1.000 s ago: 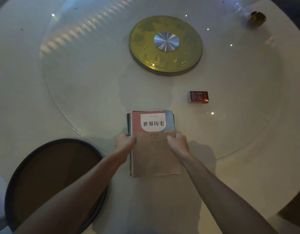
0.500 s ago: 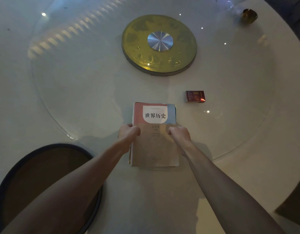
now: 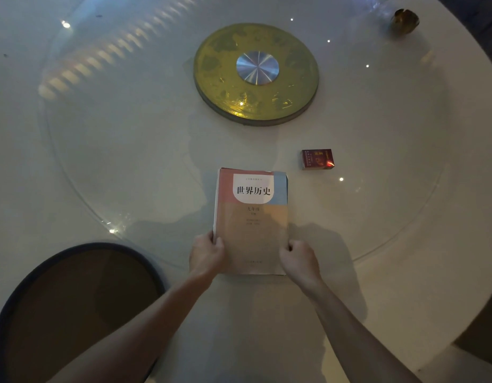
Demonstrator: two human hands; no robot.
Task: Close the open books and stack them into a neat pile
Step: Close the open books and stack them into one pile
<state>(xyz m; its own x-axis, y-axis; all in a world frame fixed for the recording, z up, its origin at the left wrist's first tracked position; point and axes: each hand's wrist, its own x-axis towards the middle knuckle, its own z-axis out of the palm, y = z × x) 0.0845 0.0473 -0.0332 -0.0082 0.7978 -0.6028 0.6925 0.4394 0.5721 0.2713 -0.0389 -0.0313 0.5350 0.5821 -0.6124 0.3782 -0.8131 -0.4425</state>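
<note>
I am looking down on a round white table in dim light, with a glass turntable lying over its middle. Nearest me, at seven o'clock, a dark round stool sits by the table's rim. At six o'clock my left hand and right hand are both clamped on the pile of books, the left gripping its left edge, the right curled against its right edge, both near the bottom corners. The pile lies flat and closed, straddling the glass's near rim, topped by a pink, blue and tan cover with black Chinese characters; edges of other books show beneath it. Just beyond, at two o'clock from the pile, a small red box rests on the glass. Farther, at twelve, is the gold disc with its silver hub. At the far right rim stands a small brass-coloured object.
</note>
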